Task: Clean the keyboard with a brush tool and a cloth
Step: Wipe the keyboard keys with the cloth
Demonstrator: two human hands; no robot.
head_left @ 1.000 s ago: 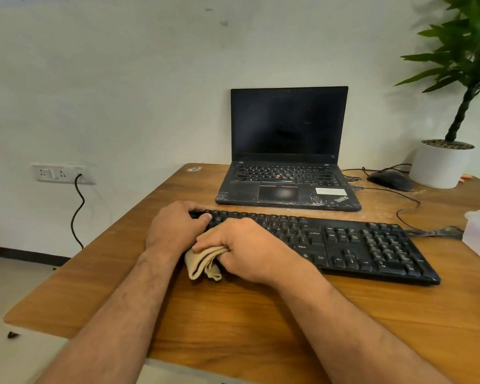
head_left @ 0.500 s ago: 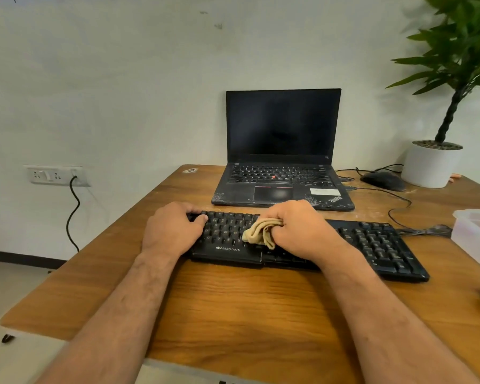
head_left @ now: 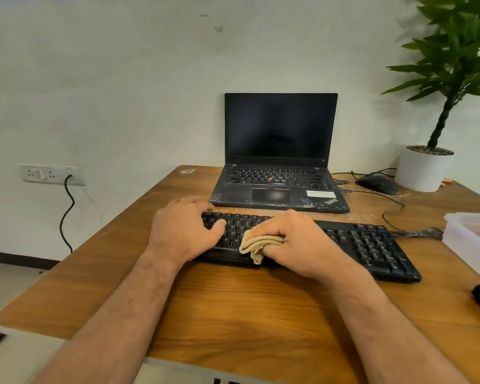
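Tabletop (head_left: pixel 233 306): wooden, carries black keyboard (head_left: pixel 372 245).
Right hand (head_left: pixel 302 245): fingers curled round cloth (head_left: pixel 257 243), wiping left-centre keys.
Left hand (head_left: pixel 182 231): fingers loosely spread, steadying the keyboard's end.
Progress: cloth stage underway; right keys apparently remain.

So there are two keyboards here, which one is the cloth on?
The separate black keyboard nearest the person; the right hand holds the cloth on its keys. The laptop behind it sits untouched.

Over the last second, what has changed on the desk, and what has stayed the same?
The right hand, gripping the cloth, wiped from the keyboard's left front corner rightward to the middle keys, then drew back slightly toward the front edge. The left hand kept holding the keyboard's left end. Laptop unchanged.
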